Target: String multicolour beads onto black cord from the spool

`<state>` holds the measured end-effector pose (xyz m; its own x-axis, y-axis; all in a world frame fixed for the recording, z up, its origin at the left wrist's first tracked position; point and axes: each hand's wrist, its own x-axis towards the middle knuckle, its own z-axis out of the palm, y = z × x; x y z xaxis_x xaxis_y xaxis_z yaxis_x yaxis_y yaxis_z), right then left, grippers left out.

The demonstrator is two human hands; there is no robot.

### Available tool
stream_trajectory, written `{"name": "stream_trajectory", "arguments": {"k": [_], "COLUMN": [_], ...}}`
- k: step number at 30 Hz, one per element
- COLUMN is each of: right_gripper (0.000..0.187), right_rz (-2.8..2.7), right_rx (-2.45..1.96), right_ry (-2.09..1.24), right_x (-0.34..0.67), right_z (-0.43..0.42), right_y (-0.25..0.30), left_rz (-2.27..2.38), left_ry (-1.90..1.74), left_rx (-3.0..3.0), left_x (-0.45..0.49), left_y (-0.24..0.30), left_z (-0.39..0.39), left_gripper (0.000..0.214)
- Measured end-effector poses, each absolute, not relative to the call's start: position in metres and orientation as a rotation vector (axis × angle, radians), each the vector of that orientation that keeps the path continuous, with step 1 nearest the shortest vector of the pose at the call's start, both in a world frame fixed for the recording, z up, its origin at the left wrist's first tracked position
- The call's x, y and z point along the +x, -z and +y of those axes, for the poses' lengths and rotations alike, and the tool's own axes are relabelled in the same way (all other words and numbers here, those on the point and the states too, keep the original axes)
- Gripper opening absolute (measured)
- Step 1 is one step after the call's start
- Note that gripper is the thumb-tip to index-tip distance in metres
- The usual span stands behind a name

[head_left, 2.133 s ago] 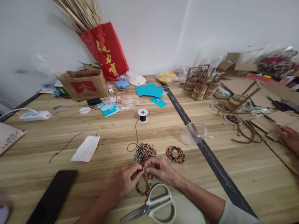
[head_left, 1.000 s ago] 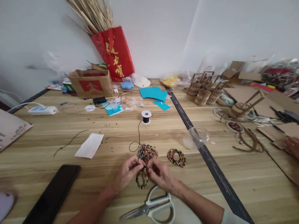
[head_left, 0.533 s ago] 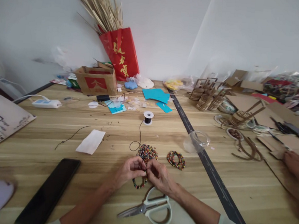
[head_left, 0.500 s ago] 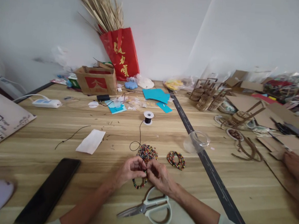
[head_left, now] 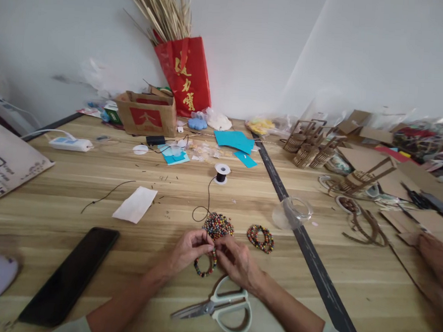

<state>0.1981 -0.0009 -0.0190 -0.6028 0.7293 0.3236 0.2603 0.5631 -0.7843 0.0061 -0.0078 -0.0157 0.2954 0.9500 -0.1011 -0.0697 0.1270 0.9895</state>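
Between my hands hangs a loop of small multicoloured beads, a beaded bracelet (head_left: pixel 204 273), strung on dark cord. My left hand (head_left: pixel 190 250) pinches the cord at its top, and my right hand (head_left: pixel 237 259) has thumb and fingers closed at the bracelet's upper right side. Just beyond my fingertips lies a pile of loose beads (head_left: pixel 219 224). Black cord runs from there in a curl to a white spool (head_left: pixel 221 173). A finished-looking coil of beads (head_left: pixel 260 238) rests to the right. Below my hands lie scissors (head_left: pixel 221 307) with pale green handles.
A black phone (head_left: pixel 73 274) and a white paper piece (head_left: pixel 135 204) lie to the left. A clear plastic container (head_left: pixel 292 212) stands on the right by a dark strip. Small woven baskets (head_left: pixel 306 150) are at the back right. Another person's hand (head_left: pixel 437 254) is at the far right.
My left hand's fingers have closed into a tighter pinch. The bracelet loop now shows more openly below my fingertips. The view has shifted slightly.
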Motion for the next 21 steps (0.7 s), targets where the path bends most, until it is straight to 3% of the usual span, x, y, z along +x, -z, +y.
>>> {"name": "stream_trajectory", "arguments": {"k": [11,21], "right_gripper": [0.018,0.009], "right_rz": [-2.416,-2.272], "right_rx": [-0.824,-0.737], "right_ry": [-0.661,-0.784], "right_x": [0.204,0.2], "right_z": [0.002,-0.002], "right_y": [0.019,0.013], "left_rz": [1.031,0.982], "left_ry": [-0.959,-0.97], "left_rx": [1.327,1.272], "left_x": [0.01,0.008], "left_y": [0.026,0.026], "left_z": [-0.013,-0.011], "left_gripper": [0.021,0.021]}}
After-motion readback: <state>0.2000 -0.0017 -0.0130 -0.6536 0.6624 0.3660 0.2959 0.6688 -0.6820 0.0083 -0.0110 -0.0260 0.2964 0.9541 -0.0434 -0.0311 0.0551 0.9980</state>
